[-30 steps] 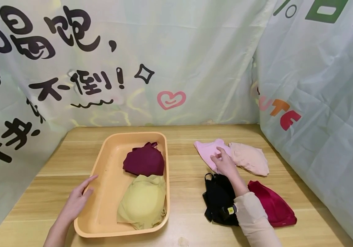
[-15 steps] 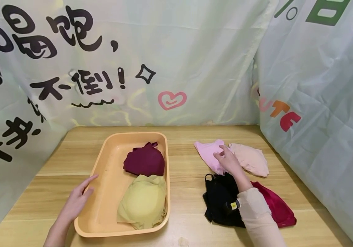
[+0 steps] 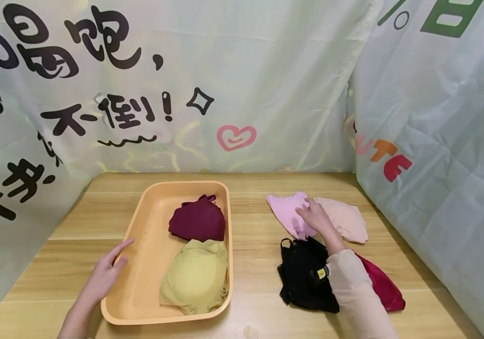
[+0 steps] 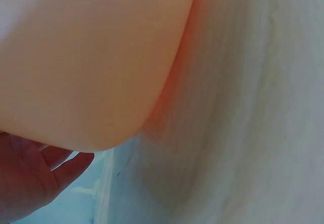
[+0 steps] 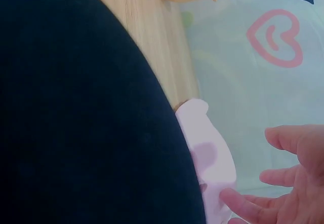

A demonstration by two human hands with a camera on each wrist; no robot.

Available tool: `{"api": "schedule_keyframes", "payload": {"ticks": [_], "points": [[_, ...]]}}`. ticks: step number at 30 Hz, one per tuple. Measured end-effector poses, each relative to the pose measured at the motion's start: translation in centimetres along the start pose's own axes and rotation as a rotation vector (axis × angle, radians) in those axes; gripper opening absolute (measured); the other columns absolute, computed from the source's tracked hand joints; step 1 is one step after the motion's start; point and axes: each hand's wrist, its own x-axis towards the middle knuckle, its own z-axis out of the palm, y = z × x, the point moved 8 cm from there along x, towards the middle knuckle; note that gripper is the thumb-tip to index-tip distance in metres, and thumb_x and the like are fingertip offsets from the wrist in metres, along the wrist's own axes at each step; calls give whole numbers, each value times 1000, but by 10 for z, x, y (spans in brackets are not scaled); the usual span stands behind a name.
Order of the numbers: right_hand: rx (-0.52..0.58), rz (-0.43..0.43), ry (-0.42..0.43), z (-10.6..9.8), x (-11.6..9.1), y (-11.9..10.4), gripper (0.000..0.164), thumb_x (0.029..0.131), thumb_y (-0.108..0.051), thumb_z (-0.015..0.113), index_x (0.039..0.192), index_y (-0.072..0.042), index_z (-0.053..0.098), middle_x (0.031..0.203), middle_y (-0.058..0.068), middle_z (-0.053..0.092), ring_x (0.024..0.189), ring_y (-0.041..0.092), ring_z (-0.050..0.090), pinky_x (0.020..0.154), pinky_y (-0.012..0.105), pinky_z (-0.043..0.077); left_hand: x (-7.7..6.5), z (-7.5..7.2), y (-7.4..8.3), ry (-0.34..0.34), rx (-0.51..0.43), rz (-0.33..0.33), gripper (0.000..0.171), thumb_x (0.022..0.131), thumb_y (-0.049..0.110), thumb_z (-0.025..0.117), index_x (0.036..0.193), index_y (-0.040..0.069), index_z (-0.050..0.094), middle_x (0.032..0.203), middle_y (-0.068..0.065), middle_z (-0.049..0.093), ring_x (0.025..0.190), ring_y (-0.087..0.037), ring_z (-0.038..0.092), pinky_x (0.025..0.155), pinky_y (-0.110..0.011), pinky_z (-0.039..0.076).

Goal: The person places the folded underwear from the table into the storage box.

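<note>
In the head view my left hand (image 3: 105, 273) rests at the left rim of an orange plastic tray (image 3: 138, 278), fingers fairly straight; the left wrist view shows its fingers against the tray's wall. Inside the tray lie a maroon bra (image 3: 197, 220) and a yellow-green bra (image 3: 195, 278). My right hand (image 3: 315, 217) is over a folded pink bra (image 3: 286, 212), fingers loosely spread and gripping nothing. In the right wrist view, those fingertips are beside the pink bra; whether they touch it I cannot tell. A black bra (image 3: 305, 270) lies under the right forearm.
Right of the pink bra lies a folded beige garment (image 3: 347, 219). A dark red garment (image 3: 383, 285) is partly covered by the right sleeve (image 3: 356, 282). Printed cloth walls (image 3: 301, 117) enclose the wooden table (image 3: 252, 268) at the back and sides.
My right hand has shifted slightly right and nearer over the pink bra. The left hand and the tray have stayed put.
</note>
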Motion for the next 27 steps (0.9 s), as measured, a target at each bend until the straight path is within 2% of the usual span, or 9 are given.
{"api": "schedule_keyframes", "payload": {"ticks": [4, 7, 10, 11, 17, 21, 24, 27], "points": [[1, 18, -23, 0, 3, 2, 61, 93, -25, 43, 137, 12, 22, 137, 38, 24, 127, 50, 22, 103, 57, 21, 0, 0, 0, -8, 0, -22, 37, 97, 10, 41, 130, -6, 42, 132, -33, 37, 118, 16, 22, 88, 3, 20], [3, 24, -49, 2, 6, 5, 63, 93, -25, 43, 138, 12, 20, 139, 38, 19, 128, 50, 18, 104, 57, 19, 1, 1, 0, -24, 3, -44, 38, 97, 9, 40, 132, -5, 41, 134, -32, 36, 130, -10, 24, 88, 3, 19], [-4, 9, -90, 5, 8, 7, 65, 93, -25, 44, 138, 14, 17, 140, 37, 18, 129, 49, 16, 105, 56, 17, 2, 2, 0, -44, 0, -56, 39, 97, 9, 38, 133, -5, 39, 137, -31, 34, 129, -37, 22, 88, 4, 17], [-16, -8, -105, 6, 9, 7, 65, 93, -24, 43, 137, 16, 16, 139, 38, 18, 129, 49, 16, 105, 55, 17, 2, 2, 1, -48, -1, -57, 39, 97, 8, 38, 134, -5, 38, 137, -31, 33, 128, -41, 21, 88, 4, 17], [-88, -111, -160, 10, 11, 4, 63, 94, -20, 43, 131, 25, 18, 135, 42, 22, 126, 50, 23, 105, 52, 23, 3, 3, 2, -44, -3, -56, 38, 96, 6, 38, 133, -5, 39, 136, -31, 34, 128, -41, 22, 88, 4, 18], [-138, -114, -158, 11, 12, 5, 61, 93, -20, 44, 129, 24, 24, 131, 41, 31, 123, 49, 30, 102, 52, 27, 3, 3, 1, -46, -4, -60, 38, 97, 7, 38, 133, -5, 39, 137, -30, 34, 128, -39, 21, 88, 4, 18], [-173, -104, -143, 10, 11, 6, 54, 92, -21, 46, 124, 21, 36, 118, 36, 46, 112, 46, 43, 95, 52, 35, 2, 3, 1, -45, -4, -57, 38, 97, 8, 39, 133, -5, 39, 136, -31, 34, 129, -35, 22, 88, 4, 18], [-194, -99, -124, 10, 11, 6, 49, 92, -21, 48, 120, 19, 41, 109, 32, 51, 104, 43, 48, 90, 51, 38, 1, 2, 1, -44, -6, -50, 38, 97, 9, 38, 133, -5, 39, 136, -31, 34, 130, -29, 21, 88, 3, 18]]}}
